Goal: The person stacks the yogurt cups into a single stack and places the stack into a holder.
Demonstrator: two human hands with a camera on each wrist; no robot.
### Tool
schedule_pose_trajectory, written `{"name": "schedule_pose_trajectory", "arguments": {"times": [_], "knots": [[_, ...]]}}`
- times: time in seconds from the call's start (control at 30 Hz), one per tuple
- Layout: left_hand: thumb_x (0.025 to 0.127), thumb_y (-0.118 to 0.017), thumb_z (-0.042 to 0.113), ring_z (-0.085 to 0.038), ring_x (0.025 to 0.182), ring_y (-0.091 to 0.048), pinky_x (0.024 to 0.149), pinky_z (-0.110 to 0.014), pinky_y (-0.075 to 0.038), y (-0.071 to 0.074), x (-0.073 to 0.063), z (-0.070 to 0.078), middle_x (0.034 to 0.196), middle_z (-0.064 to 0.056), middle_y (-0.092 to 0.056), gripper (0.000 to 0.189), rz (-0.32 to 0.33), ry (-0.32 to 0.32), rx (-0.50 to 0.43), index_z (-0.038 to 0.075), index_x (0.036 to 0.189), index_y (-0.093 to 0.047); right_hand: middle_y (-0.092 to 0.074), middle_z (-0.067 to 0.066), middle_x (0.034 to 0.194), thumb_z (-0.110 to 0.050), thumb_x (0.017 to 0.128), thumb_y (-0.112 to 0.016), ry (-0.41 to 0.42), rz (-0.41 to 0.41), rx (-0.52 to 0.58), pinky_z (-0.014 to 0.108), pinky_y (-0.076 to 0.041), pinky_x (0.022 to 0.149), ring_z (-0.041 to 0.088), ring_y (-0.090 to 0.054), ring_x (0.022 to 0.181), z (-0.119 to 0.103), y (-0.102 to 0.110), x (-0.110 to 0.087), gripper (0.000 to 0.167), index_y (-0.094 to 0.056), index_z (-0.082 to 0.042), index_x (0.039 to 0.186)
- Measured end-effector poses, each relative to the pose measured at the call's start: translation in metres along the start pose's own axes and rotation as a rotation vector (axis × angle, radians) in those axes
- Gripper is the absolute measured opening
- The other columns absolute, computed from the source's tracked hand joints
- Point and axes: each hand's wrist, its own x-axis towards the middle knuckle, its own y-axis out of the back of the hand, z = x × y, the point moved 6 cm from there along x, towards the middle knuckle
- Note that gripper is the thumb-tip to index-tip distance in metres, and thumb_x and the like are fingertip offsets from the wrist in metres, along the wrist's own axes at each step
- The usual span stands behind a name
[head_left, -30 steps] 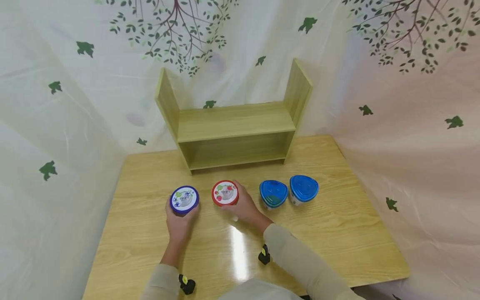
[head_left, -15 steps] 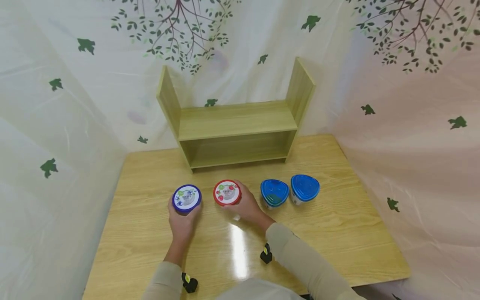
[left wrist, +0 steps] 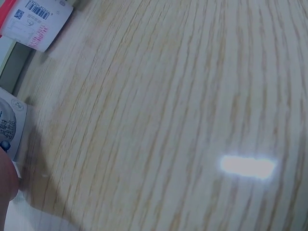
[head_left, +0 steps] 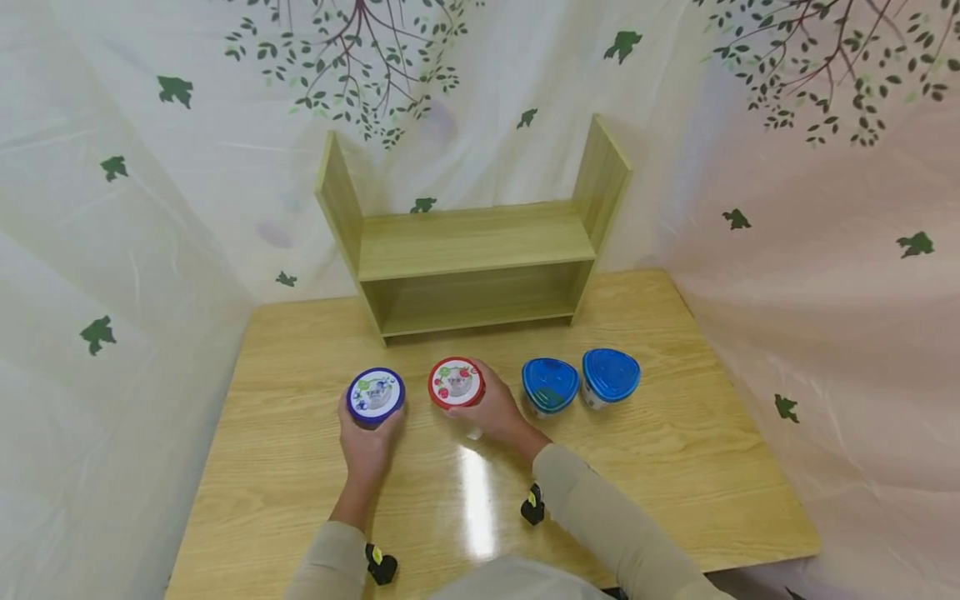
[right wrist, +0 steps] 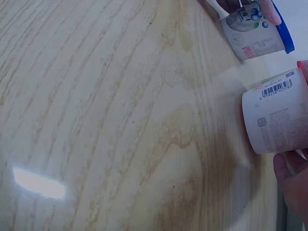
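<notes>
I have the left grip (head_left: 365, 443) curled around the indigo-rimmed tub (head_left: 376, 395) and the right grip (head_left: 495, 410) curled around the red-rimmed tub (head_left: 457, 382). The 2 tubs are side by side, apart, in front of the wooden shelf (head_left: 476, 242); I cannot tell whether their bases bear on the bench (head_left: 277, 483). Done: 2 tubs grasped, lids on. Outstanding: release of each tub. The inner blue-lidded container (head_left: 551, 385) and outer blue-lidded container (head_left: 611, 374) stand on the bench, unheld. I judge this an early stage.
</notes>
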Motion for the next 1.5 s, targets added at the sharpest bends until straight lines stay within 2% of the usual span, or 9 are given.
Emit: {"name": "schedule_pose_trajectory", "arguments": {"times": [0.23,0.47,0.63,0.8,0.97,1.2,1.5], "knots": [[0.069,-0.094,0.015,-0.033,0.14,-0.039,0.12,-0.051,-0.022,-0.001,0.0,0.001,0.148,-0.019,-0.048,0.104,0.009,0.008,0.007,0.012,0.155,-0.035,-0.052,0.005,0.145,-0.045,0.07,-0.092,0.001,0.004,-0.025,0.05,-0.048,0.103,0.029,-0.05,0.13,-0.011,0.008,0.002,0.107,-0.034,-0.02,0.156],[0.07,-0.094,0.018,-0.032,0.141,-0.037,0.12,-0.052,-0.022,-0.001,-0.001,0.001,0.15,-0.018,-0.046,0.104,-0.009,0.03,0.02,0.013,0.155,-0.033,-0.051,0.005,0.145,-0.045,0.07,-0.092,0.007,0.011,-0.021,0.049,-0.05,0.102,0.03,-0.05,0.131,-0.023,0.013,0.003,0.106,-0.035,-0.019,0.156],[0.071,-0.094,0.021,-0.032,0.143,-0.035,0.121,-0.052,-0.021,0.001,0.001,-0.002,0.153,-0.016,-0.043,0.107,-0.021,0.05,0.034,0.014,0.156,-0.03,-0.052,0.003,0.143,-0.045,0.07,-0.092,0.045,0.011,0.012,0.047,-0.05,0.102,0.027,-0.052,0.129,-0.038,0.012,0.006,0.105,-0.036,-0.019,0.155],[0.07,-0.095,0.02,-0.032,0.142,-0.036,0.121,-0.051,-0.021,0.0,0.001,-0.001,0.152,-0.017,-0.044,0.107,-0.019,0.024,0.029,0.012,0.156,-0.031,-0.051,0.004,0.144,-0.042,0.071,-0.092,0.095,0.017,0.016,0.046,-0.051,0.101,0.027,-0.051,0.129,-0.054,0.011,0.009,0.105,-0.034,-0.017,0.156],[0.07,-0.094,0.019,-0.033,0.142,-0.036,0.12,-0.052,-0.021,-0.001,0.001,-0.002,0.151,-0.019,-0.044,0.107,-0.023,0.01,0.025,0.01,0.155,-0.031,-0.051,0.006,0.144,-0.04,0.071,-0.093,0.151,0.008,0.005,0.045,-0.05,0.102,0.026,-0.051,0.129,-0.071,0.008,0.01,0.106,-0.035,-0.013,0.155],[0.071,-0.094,0.019,-0.033,0.142,-0.036,0.12,-0.051,-0.021,0.0,0.001,0.0,0.151,-0.019,-0.044,0.106,-0.022,0.006,0.02,0.009,0.155,-0.03,-0.053,0.004,0.141,-0.037,0.071,-0.094,0.179,0.009,0.011,0.042,-0.052,0.1,0.023,-0.053,0.127,-0.089,-0.003,0.012,0.102,-0.038,-0.017,0.154],[0.073,-0.093,0.018,-0.033,0.142,-0.036,0.12,-0.052,-0.023,-0.001,0.001,0.0,0.152,-0.018,-0.042,0.106,-0.035,0.008,0.014,0.01,0.156,-0.028,-0.055,0.004,0.138,-0.032,0.07,-0.094,0.225,0.004,0.021,0.04,-0.049,0.102,0.021,-0.054,0.125,-0.106,-0.012,0.015,0.101,-0.04,-0.013,0.153]]}}
